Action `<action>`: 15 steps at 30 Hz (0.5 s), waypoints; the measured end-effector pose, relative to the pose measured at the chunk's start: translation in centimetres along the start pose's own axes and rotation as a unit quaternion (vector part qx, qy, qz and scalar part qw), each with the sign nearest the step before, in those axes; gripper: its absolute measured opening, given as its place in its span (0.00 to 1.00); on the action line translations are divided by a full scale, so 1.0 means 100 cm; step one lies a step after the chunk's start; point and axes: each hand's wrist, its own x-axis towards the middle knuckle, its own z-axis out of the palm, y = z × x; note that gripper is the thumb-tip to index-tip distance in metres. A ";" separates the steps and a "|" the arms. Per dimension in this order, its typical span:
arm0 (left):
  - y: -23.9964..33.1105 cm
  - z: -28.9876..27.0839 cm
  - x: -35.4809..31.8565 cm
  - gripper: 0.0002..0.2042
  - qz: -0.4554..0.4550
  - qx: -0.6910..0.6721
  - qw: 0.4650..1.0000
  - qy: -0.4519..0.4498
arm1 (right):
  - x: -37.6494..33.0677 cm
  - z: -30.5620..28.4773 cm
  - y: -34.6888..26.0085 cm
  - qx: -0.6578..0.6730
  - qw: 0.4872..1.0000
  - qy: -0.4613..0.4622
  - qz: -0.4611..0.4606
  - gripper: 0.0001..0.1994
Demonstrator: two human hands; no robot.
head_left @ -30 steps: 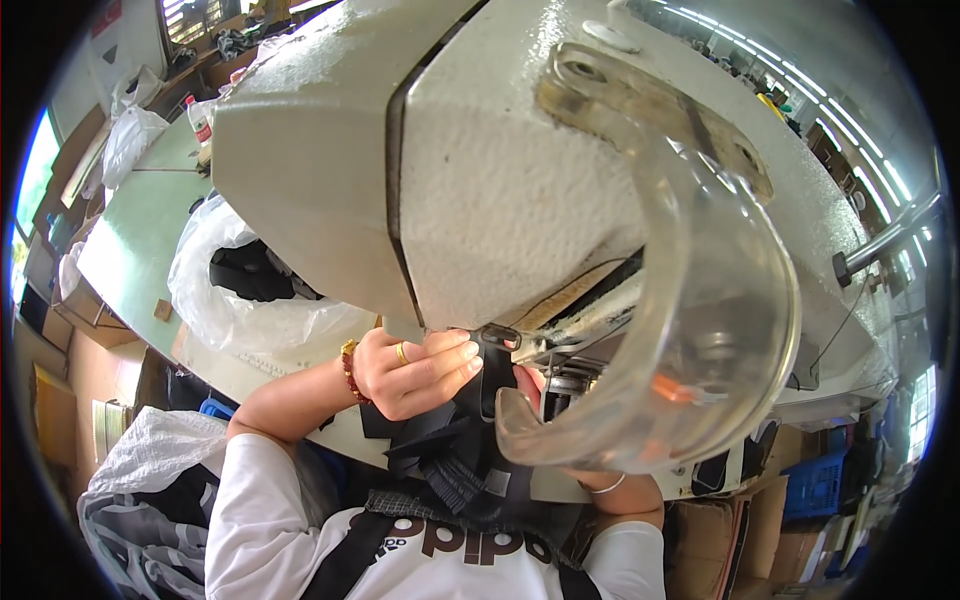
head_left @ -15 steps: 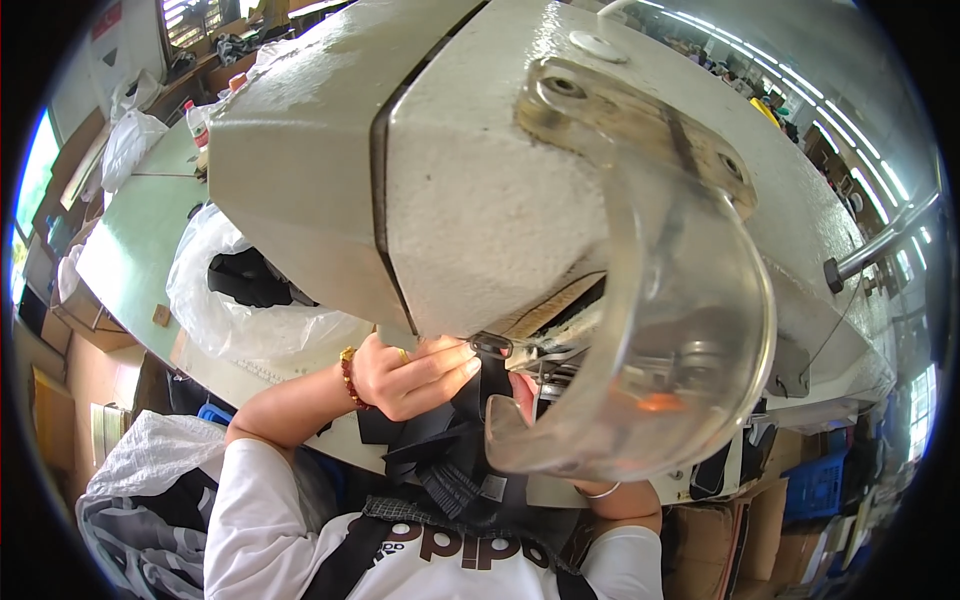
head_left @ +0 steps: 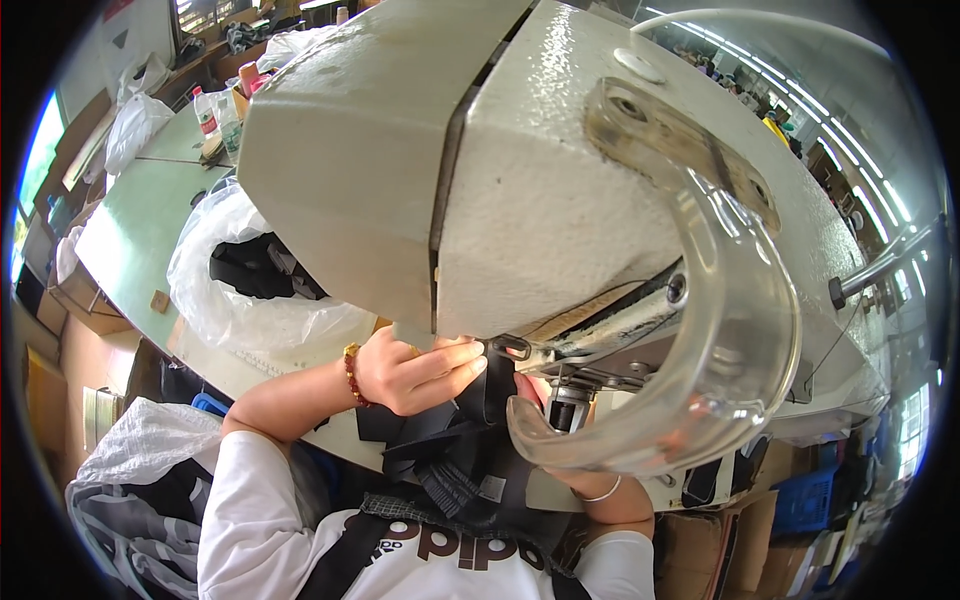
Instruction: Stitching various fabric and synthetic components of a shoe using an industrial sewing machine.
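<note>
My left hand (head_left: 408, 376) is closed in a pinch on a small dark buckle (head_left: 508, 347), just under the white sewing machine head (head_left: 560, 200). A black webbing strap (head_left: 487, 395) hangs from the buckle. Fingertips of my right hand (head_left: 531, 391) press against the strap's right side; the clear curved guard (head_left: 745, 330) and the machine hide most of that hand. Right beside those fingers stands the machine's needle area (head_left: 568, 405). Below both hands, a bundle of black fabric and straps (head_left: 450, 470) lies over the table edge and my lap.
A white plastic bag (head_left: 205, 295) with black pieces inside sits on the table left of the machine. Bottles (head_left: 205, 115) stand farther back. Another bag (head_left: 150, 450) of dark fabric is at lower left. Cardboard boxes (head_left: 755, 540) and a blue crate (head_left: 803, 503) are at lower right.
The machine and guard sit farther right in the picture as the view has shifted, showing more of the needle area. My hands keep their hold on the buckle and strap.
</note>
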 end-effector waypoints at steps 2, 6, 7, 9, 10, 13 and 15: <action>0.000 -0.006 0.003 0.12 -0.005 0.007 1.000 -0.018 | 0.012 -0.019 -0.003 -0.298 0.890 -0.094 -0.331 0.10; 0.003 -0.005 -0.004 0.11 -0.017 -0.007 0.999 -0.029 | 0.026 -0.038 -0.006 -0.521 0.654 -0.167 -0.522 0.08; 0.003 -0.001 -0.008 0.11 -0.015 -0.016 0.999 -0.031 | 0.026 -0.037 -0.006 -0.488 0.728 -0.158 -0.455 0.09; 0.003 0.010 -0.019 0.10 -0.021 -0.055 0.998 -0.027 | 0.022 -0.025 -0.007 -0.056 0.993 -0.070 -0.079 0.10; 0.001 0.017 -0.025 0.10 -0.028 -0.084 0.996 -0.021 | 0.018 -0.021 -0.005 0.067 0.997 -0.023 0.001 0.11; 0.003 0.030 -0.035 0.10 -0.046 -0.109 0.993 -0.014 | 0.003 -0.010 -0.002 0.221 0.970 -0.002 0.105 0.13; 0.003 0.031 -0.034 0.10 -0.051 -0.104 0.993 -0.010 | -0.001 -0.006 -0.001 0.207 0.967 -0.007 0.146 0.15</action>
